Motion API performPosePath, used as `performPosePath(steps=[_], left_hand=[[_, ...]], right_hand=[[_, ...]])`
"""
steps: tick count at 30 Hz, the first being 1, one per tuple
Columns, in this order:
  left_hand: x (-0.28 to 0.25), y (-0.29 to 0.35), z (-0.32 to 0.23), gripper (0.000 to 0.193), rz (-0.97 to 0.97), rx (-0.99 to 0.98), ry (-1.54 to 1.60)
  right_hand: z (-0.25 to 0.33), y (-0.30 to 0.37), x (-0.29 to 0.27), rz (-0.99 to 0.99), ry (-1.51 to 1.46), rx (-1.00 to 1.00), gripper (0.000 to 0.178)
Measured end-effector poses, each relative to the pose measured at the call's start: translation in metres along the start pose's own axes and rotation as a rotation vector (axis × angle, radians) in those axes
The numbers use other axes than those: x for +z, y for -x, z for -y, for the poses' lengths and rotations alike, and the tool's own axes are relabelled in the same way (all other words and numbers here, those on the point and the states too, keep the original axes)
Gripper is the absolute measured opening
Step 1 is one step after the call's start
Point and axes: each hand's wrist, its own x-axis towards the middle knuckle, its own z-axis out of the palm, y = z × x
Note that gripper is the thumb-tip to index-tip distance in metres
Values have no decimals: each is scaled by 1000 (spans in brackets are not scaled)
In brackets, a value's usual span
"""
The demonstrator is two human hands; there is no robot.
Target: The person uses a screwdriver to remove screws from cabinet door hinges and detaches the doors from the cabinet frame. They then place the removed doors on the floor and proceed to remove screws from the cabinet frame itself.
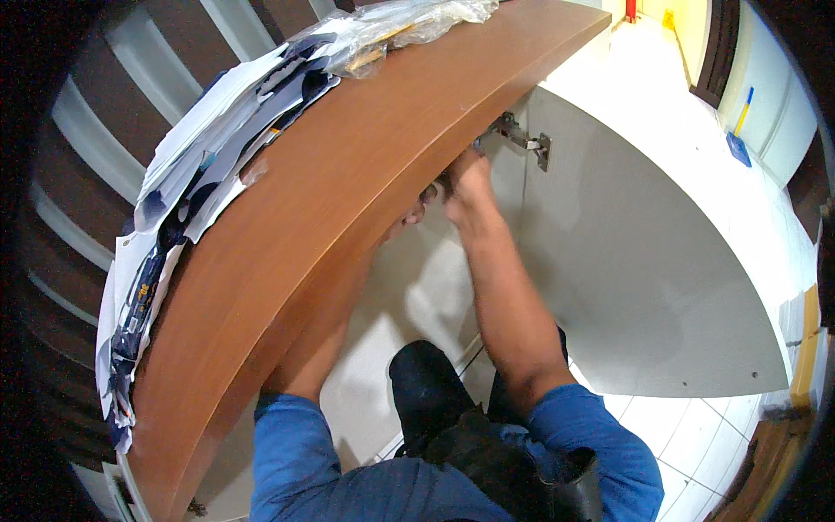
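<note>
Head view: with right hand (470, 180) and left hand (410, 217) near a metal hinge (527, 142), likely hard, stiff, best held by its sides, cannot tell if pinching or spreading fingers.

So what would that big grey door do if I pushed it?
The grey door would probably swing, since a metal hinge shows near its inner edge. It looks like a flat panel, so it likely stays stiff. Being so broad, it may feel fairly heavy.
</note>
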Motion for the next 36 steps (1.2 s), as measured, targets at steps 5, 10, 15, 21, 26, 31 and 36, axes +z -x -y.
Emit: performPosePath(steps=[5, 10, 15, 21, 26, 31, 36], left_hand=[[3, 1, 9, 38, 37, -50, 31], [11, 0, 7, 38, 80, -61, 67], [15, 5, 4, 38, 102, -47, 77], [12, 2, 5, 38, 119, -14, 45], [19, 2, 8, 38, 125, 17, 51], [20, 3, -5, 35, 53, 72, -26], [57, -13, 33, 35, -104, 129, -135]], right_hand=[[70, 58, -33, -34, 1053, -749, 37], [128, 6, 22, 269, 909, -1438, 32], [129, 8, 32, 398, 1233, -1167, 24], [119, 6, 44, 301, 995, -1381, 41], [116, 7, 43, 281, 972, -1389, 39], [119, 6, 43, 275, 955, -1431, 41], [131, 0, 35, 377, 1101, -1411, 43]])
